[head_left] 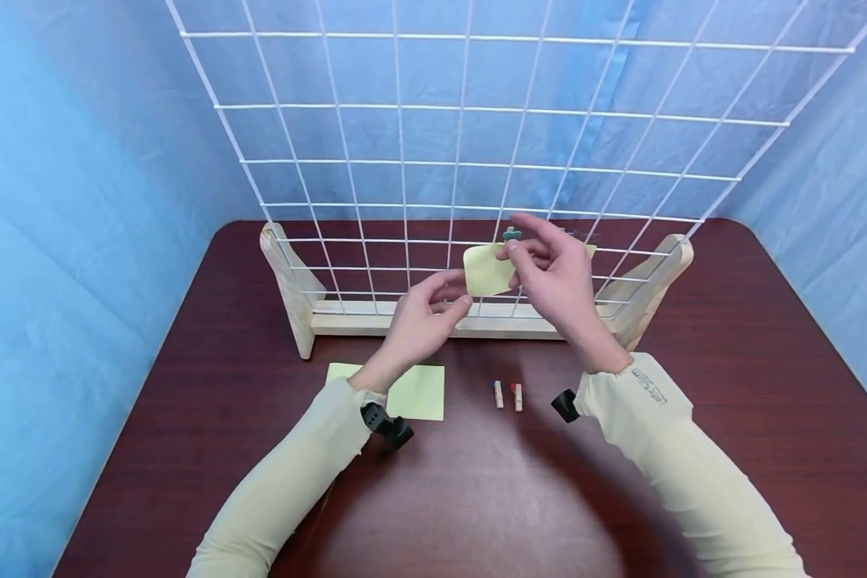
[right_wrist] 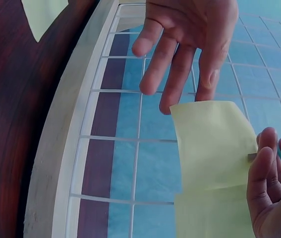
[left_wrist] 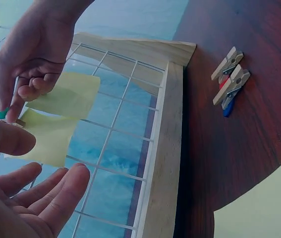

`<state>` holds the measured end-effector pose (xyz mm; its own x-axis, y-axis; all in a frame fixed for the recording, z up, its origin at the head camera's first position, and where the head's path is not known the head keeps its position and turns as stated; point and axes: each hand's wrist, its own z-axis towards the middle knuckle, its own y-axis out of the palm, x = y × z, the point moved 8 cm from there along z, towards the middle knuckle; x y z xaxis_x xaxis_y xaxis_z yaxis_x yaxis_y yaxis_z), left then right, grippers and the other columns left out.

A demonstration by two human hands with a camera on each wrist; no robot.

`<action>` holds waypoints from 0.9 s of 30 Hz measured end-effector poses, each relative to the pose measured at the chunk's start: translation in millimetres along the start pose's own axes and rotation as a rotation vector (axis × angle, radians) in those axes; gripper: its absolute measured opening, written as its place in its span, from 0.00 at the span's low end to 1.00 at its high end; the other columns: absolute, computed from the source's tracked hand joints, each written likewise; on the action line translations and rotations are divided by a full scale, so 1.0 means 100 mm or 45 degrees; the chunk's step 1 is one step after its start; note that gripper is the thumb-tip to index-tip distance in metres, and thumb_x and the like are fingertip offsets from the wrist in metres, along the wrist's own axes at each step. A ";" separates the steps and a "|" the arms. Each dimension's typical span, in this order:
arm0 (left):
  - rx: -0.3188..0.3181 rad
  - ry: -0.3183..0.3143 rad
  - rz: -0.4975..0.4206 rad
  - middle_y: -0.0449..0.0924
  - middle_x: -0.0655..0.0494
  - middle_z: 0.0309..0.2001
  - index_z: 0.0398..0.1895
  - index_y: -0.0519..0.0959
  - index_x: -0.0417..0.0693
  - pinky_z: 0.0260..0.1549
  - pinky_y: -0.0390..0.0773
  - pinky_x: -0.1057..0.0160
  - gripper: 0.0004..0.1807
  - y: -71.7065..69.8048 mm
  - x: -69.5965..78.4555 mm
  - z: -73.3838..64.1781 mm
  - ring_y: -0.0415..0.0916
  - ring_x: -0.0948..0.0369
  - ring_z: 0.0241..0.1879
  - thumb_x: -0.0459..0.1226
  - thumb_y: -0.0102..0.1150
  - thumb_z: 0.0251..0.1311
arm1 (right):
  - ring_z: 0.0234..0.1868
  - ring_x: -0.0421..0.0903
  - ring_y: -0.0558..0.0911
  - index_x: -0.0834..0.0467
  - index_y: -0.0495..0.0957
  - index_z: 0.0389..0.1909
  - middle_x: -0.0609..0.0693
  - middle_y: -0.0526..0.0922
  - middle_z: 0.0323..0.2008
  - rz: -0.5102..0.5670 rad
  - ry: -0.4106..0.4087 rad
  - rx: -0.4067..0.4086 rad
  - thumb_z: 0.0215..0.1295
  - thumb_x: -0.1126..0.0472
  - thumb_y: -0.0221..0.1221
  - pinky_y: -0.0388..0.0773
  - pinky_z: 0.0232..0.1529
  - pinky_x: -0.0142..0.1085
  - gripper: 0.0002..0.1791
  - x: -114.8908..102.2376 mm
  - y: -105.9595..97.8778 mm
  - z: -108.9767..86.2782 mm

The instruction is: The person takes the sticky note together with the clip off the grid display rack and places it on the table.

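My right hand (head_left: 552, 277) pinches a small wooden clothespin with a green ornament (head_left: 511, 234) between thumb and fingers. The clothespin sits at the upper edge of a pale yellow paper note (head_left: 486, 271), against the white wire grid (head_left: 428, 238). A second yellow note (left_wrist: 76, 95) hangs beside the first, mostly behind my right hand in the head view. My left hand (head_left: 429, 315) has its fingers spread loosely at the first note's left edge. In the right wrist view, the left fingertips (right_wrist: 166, 105) come right to the note's corner.
Wooden feet (head_left: 289, 289) and a wooden crossbar (head_left: 361, 324) hold up the grid. On the dark red table (head_left: 477, 498) lie two clothespins, one with blue (head_left: 498, 395), one with red (head_left: 517, 397). More yellow paper (head_left: 417, 393) lies by the left forearm. Blue curtains (head_left: 79, 201) surround the table.
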<state>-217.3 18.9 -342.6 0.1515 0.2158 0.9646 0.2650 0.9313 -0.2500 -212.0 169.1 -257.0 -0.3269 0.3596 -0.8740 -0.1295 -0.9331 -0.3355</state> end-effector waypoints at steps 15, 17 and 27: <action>0.038 -0.019 -0.048 0.81 0.52 0.38 0.48 0.75 0.49 0.23 0.78 0.65 0.15 0.00 -0.02 0.07 0.81 0.53 0.31 0.38 0.56 0.56 | 0.14 0.48 0.75 0.64 0.74 0.49 0.65 0.81 0.28 -0.017 0.009 0.034 0.62 0.66 0.51 0.70 0.16 0.26 0.15 -0.10 0.03 0.01; 0.046 -0.012 -0.051 0.81 0.53 0.37 0.47 0.76 0.48 0.23 0.78 0.65 0.14 0.00 -0.01 0.07 0.81 0.53 0.29 0.37 0.56 0.56 | 0.14 0.47 0.75 0.65 0.75 0.49 0.65 0.81 0.27 -0.014 0.010 0.039 0.62 0.66 0.51 0.70 0.16 0.26 0.15 -0.09 0.03 0.02; 0.100 0.025 -0.043 0.82 0.49 0.33 0.42 0.78 0.44 0.23 0.79 0.65 0.11 0.00 0.02 0.10 0.81 0.58 0.22 0.35 0.56 0.55 | 0.15 0.48 0.76 0.65 0.76 0.46 0.63 0.81 0.27 -0.030 0.031 0.055 0.62 0.66 0.51 0.70 0.15 0.26 0.13 -0.08 0.02 0.02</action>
<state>-226.1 22.3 -340.1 0.1627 0.1789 0.9703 0.1949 0.9582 -0.2093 -211.7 164.0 -249.8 -0.3007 0.3807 -0.8745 -0.1775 -0.9232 -0.3409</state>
